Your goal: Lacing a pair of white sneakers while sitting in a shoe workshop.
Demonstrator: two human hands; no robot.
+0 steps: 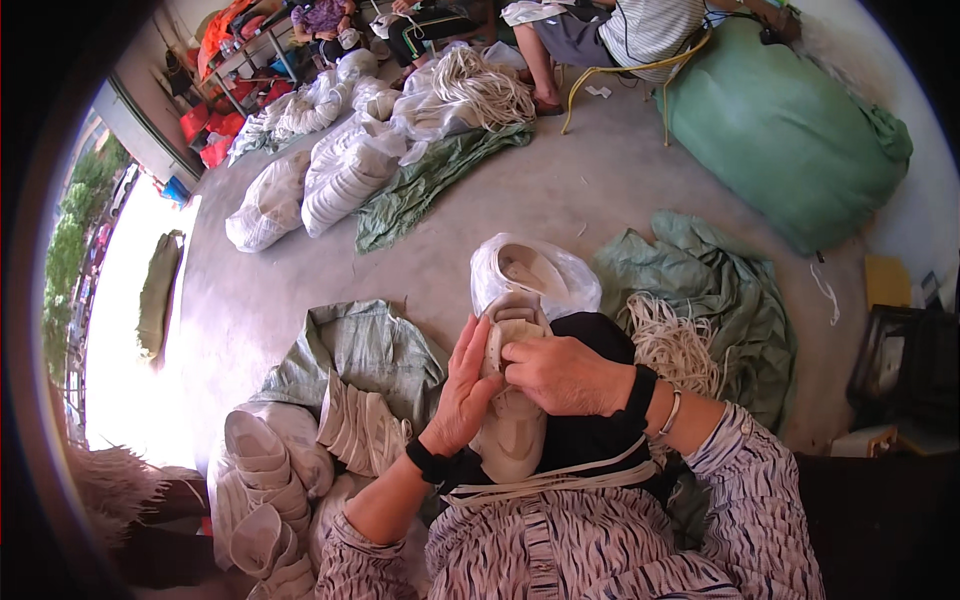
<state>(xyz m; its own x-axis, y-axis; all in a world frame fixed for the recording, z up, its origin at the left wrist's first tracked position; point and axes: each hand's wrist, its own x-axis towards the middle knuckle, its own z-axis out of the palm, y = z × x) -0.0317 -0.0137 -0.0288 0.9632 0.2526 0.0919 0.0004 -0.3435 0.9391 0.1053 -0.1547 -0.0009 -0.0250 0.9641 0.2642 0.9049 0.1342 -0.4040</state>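
A beige-white sneaker (513, 440) rests upright on my black-clad lap, toe toward me. Along its left side lies my left hand (462, 390), fingers stretched up the upper and thumb pressed near the eyelets, gripping the shoe. My right hand (568, 375) is closed in a pinch at the eyelet rows; whatever sits between its fingertips is hidden. Pale shoelaces (560, 482) lie in a band across my waist. Just beyond the sneaker, another shoe (528, 265) sits in a white plastic bag (578, 285).
Stacked shoe uppers (265, 465) fill the area at my left, beside a green woven sack (365, 350). To the right, loose laces (675, 345) lie on green cloth (745, 330). Farther off are bagged shoes (345, 175), a stuffed green sack (780, 130) and seated people (650, 35).
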